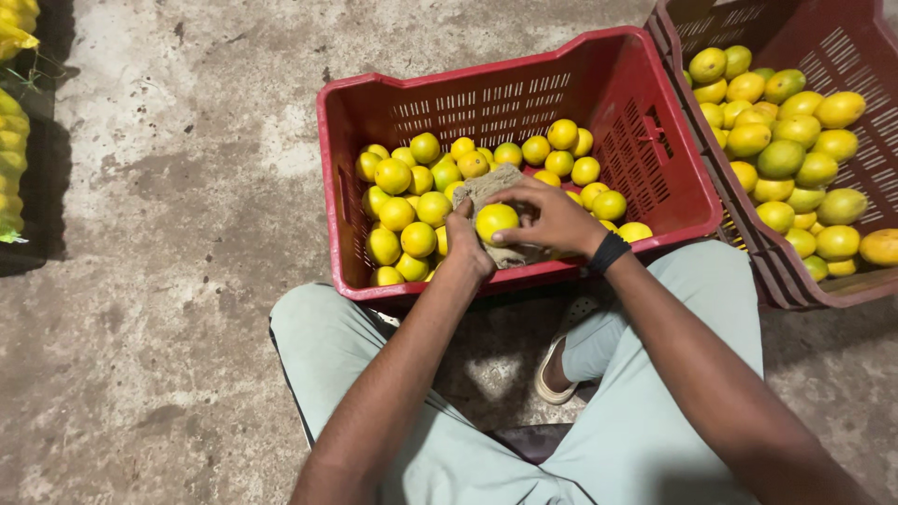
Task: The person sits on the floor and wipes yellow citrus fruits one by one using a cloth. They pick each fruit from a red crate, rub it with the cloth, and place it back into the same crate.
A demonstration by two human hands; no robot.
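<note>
A person sits cross-legged on a concrete floor [168,234], seen from above through a head-worn camera, with pale green trousers [645,411] filling the lower part of the view. Both bare forearms reach forward over the near rim of a red plastic crate [524,84] that stands on the floor just in front of the knees.

The left hand [465,245] holds a piece of coarse brown cloth [491,182] from below, its fingers wrapped around the cloth and mostly hidden. The right hand [547,217], with a black band [609,252] on its wrist, comes over the top; its fingers are closed on a round yellow citrus fruit [496,222], pressing it against the cloth. The fruit sits between the two hands, just above the crate's near edge.

Inside the crate, a loose layer of yellow and yellow-green fruit [412,201] covers the bottom, mostly on the left and far sides.

A second, darker red crate [842,47] touches the first on the right and holds larger yellow and green fruit [795,159]. At the far left edge, more yellow fruit in a net bag [11,159] lies well apart. A light sandal [557,374] shows between the legs.
</note>
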